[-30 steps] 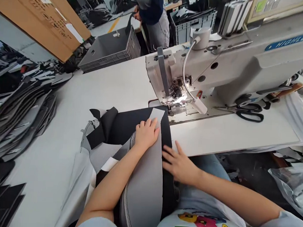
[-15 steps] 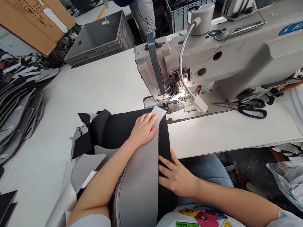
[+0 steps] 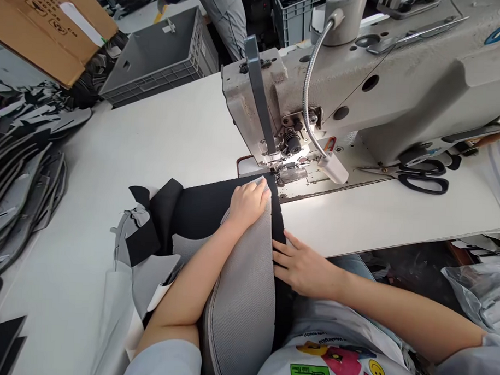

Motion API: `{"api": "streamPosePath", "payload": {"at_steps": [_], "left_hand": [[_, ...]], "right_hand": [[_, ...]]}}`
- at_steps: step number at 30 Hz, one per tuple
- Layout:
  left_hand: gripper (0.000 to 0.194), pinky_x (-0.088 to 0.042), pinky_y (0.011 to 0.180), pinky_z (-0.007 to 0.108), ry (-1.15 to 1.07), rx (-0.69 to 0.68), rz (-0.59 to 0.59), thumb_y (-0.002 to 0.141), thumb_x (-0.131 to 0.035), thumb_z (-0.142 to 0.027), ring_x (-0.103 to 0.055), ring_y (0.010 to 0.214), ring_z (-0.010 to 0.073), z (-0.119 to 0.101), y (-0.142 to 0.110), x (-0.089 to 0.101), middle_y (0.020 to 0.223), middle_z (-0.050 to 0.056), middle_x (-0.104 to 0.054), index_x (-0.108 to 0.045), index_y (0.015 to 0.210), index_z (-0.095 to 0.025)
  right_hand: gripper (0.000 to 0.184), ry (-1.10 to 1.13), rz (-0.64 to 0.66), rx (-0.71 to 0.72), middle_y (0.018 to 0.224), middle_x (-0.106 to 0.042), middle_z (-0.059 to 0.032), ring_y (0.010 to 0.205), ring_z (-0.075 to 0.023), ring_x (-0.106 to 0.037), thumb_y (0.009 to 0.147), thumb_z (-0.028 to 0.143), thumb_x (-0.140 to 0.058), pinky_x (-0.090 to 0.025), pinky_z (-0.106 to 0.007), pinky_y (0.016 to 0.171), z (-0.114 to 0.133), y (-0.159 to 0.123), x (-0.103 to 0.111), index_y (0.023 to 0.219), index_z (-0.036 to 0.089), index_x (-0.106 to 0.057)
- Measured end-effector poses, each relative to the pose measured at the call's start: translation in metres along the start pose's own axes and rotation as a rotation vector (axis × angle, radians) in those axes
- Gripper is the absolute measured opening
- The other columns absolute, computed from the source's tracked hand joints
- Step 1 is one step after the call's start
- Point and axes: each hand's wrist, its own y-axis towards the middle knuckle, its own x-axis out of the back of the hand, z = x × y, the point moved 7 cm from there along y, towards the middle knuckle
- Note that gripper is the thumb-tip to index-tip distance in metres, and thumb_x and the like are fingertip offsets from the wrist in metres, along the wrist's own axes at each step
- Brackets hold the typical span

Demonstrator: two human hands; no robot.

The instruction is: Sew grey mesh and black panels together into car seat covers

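Observation:
A grey mesh fabric panel (image 3: 247, 280) lies over a black fabric piece (image 3: 204, 202), its narrow tip close to the presser foot of the sewing machine (image 3: 273, 95). My left hand (image 3: 248, 204) is on that tip, fingers bent and drawn together around the grey fabric, thumb mostly hidden. Lower down, my right hand (image 3: 308, 269) rests with fingers spread across the black fabric's strip along the grey edge, at the table's front edge. The panel's lower end hangs toward my lap. Other grey and black flaps (image 3: 152, 277) bunch up left of my left forearm.
Black-handled scissors (image 3: 422, 177) lie on the table right of the needle area. A lamp (image 3: 332, 167) on a bendable neck hangs beside the needle. Stacked cut pieces (image 3: 23, 201) line the left; a grey crate (image 3: 156, 58) and a cardboard box (image 3: 50, 33) stand behind. Another person's legs (image 3: 225, 17) show there.
My left hand has drawn its fingers in over the grey tip, and more of the tip is covered. The grey panel has shifted slightly right; my right hand has moved up a little.

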Motion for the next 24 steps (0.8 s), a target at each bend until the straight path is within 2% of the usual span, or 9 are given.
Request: {"api": "streamPosePath", "payload": {"at_steps": [4, 7, 9, 11, 14, 16, 18, 21, 24], "left_hand": [[0.047, -0.04, 0.074, 0.035, -0.025, -0.014, -0.006, 0.099, -0.026, -0.034, -0.059, 0.092, 0.0259, 0.001, -0.005, 0.0, 0.098, 0.011, -0.066, -0.053, 0.133, -0.015], [0.046, -0.041, 0.075, 0.035, -0.056, -0.017, -0.008, 0.099, -0.027, -0.034, -0.058, 0.093, 0.026, 0.002, -0.008, -0.001, 0.097, 0.011, -0.065, -0.053, 0.133, -0.014], [0.047, -0.041, 0.076, 0.035, -0.083, -0.018, -0.01, 0.099, -0.028, -0.033, -0.058, 0.094, 0.0265, 0.003, -0.007, -0.001, 0.098, 0.012, -0.065, -0.053, 0.133, -0.013], [0.047, -0.041, 0.077, 0.036, -0.131, -0.015, -0.016, 0.099, -0.027, -0.033, -0.058, 0.095, 0.0267, 0.005, -0.007, -0.001, 0.099, 0.012, -0.065, -0.053, 0.132, -0.013], [0.048, -0.043, 0.077, 0.036, -0.246, -0.011, -0.026, 0.099, -0.025, -0.032, -0.058, 0.094, 0.0256, 0.011, -0.007, -0.001, 0.096, 0.01, -0.064, -0.055, 0.131, -0.013], [0.049, -0.043, 0.077, 0.036, -0.32, -0.006, -0.036, 0.099, -0.022, -0.032, -0.059, 0.092, 0.0243, 0.014, -0.008, -0.001, 0.092, 0.009, -0.064, -0.055, 0.131, -0.013], [0.05, -0.044, 0.078, 0.035, -0.366, 0.007, -0.056, 0.1, -0.021, -0.034, -0.059, 0.09, 0.0233, 0.016, -0.008, -0.001, 0.089, 0.009, -0.064, -0.057, 0.128, -0.014], [0.053, -0.046, 0.078, 0.034, -0.366, 0.048, -0.093, 0.1, -0.02, -0.035, -0.06, 0.086, 0.0227, 0.018, -0.001, -0.002, 0.084, 0.009, -0.065, -0.066, 0.116, -0.013], [0.051, -0.046, 0.08, 0.034, -0.332, 0.054, -0.133, 0.1, -0.024, -0.035, -0.061, 0.085, 0.022, 0.015, 0.013, -0.003, 0.085, 0.01, -0.066, -0.069, 0.109, -0.014]], "right_hand": [[0.033, -0.011, -0.051, -0.199, 0.107, -0.069, -0.0091, 0.102, -0.0186, -0.063, 0.094, 0.017, -0.038, -0.049, -0.033, 0.09, -0.066, 0.007, 0.026, 0.116, 0.016, -0.063], [0.042, -0.135, -0.094, -0.428, 0.124, -0.061, -0.0177, 0.112, -0.0251, -0.059, 0.096, 0.026, -0.041, -0.044, -0.041, 0.096, -0.122, 0.015, 0.035, 0.131, 0.007, -0.051], [0.053, -0.178, -0.07, -0.441, 0.136, -0.05, -0.022, 0.126, -0.0302, -0.048, 0.094, 0.036, -0.046, -0.036, -0.048, 0.105, -0.134, 0.016, 0.031, 0.136, 0.002, -0.045], [0.059, -0.172, -0.028, -0.352, 0.141, -0.046, -0.0224, 0.132, -0.032, -0.041, 0.093, 0.042, -0.049, -0.031, -0.052, 0.109, -0.121, 0.01, 0.025, 0.136, 0.002, -0.045], [0.042, -0.032, -0.038, -0.111, 0.131, -0.057, -0.0162, 0.126, -0.024, -0.049, 0.094, 0.032, -0.047, -0.038, -0.043, 0.107, -0.074, -0.018, 0.024, 0.128, 0.009, -0.054], [0.03, 0.112, -0.125, 0.021, 0.111, -0.069, -0.0091, 0.109, -0.0152, -0.06, 0.094, 0.021, -0.044, -0.047, -0.032, 0.098, -0.044, -0.04, 0.032, 0.117, 0.014, -0.062], [0.028, 0.12, -0.221, -0.004, 0.101, -0.071, -0.007, 0.1, -0.0134, -0.063, 0.091, 0.015, -0.046, -0.05, -0.028, 0.09, -0.033, -0.054, 0.039, 0.114, 0.015, -0.063], [0.039, -0.042, -0.161, -0.118, 0.127, -0.06, -0.0119, 0.123, -0.0238, -0.051, 0.089, 0.021, -0.055, -0.043, -0.045, 0.103, -0.032, -0.049, 0.028, 0.127, 0.016, -0.055], [0.053, -0.093, 0.009, -0.05, 0.14, -0.049, -0.0131, 0.136, -0.0291, -0.035, 0.085, 0.032, -0.064, -0.029, -0.055, 0.112, -0.022, -0.024, 0.004, 0.133, 0.015, -0.05]]}}
